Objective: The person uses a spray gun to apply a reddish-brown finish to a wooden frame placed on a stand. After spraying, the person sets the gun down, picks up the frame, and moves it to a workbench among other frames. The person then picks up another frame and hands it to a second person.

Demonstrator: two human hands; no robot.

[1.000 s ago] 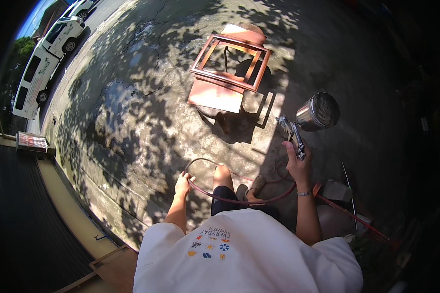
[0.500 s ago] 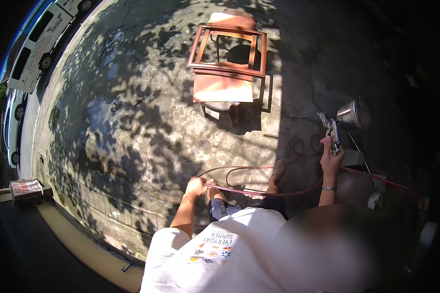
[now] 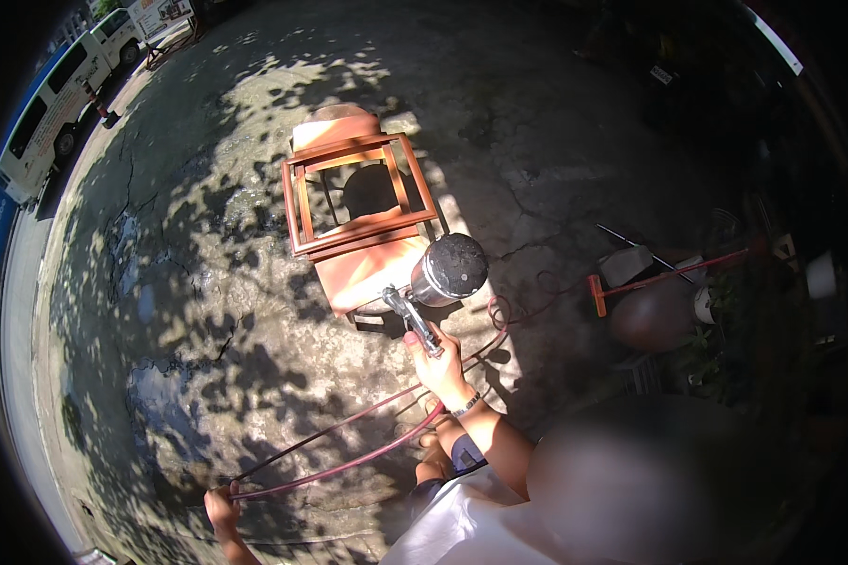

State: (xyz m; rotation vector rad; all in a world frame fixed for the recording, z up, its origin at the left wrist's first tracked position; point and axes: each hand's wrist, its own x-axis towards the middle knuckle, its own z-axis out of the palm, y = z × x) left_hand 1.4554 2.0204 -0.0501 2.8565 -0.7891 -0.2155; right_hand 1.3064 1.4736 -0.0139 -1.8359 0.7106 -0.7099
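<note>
My right hand (image 3: 438,363) grips a chrome spray gun (image 3: 407,311) with a large metal cup (image 3: 449,268), held up in front of the near end of the wooden boards. At the lower left, my left hand (image 3: 221,506) is closed on a red hose (image 3: 330,476), which sags across in front of me in loops. Ahead on the concrete, reddish-brown boards (image 3: 349,282) rest on a dark support, mostly hidden beneath them. On top lie brown wooden frames (image 3: 292,207), one inside the outline of another, with the dark support showing through their opening.
Cracked concrete (image 3: 160,311) is dappled with leaf shadows. A white van (image 3: 57,113) stands upper left, near a striped post (image 3: 104,113). To the right lie a red-handled tool (image 3: 669,268), a grey block (image 3: 622,264), a metal rod and a plant (image 3: 697,348).
My right hand and spray gun have swung left and forward toward the boards. My left hand has moved down and out to the left, drawing the hose wider. The view has turned.
</note>
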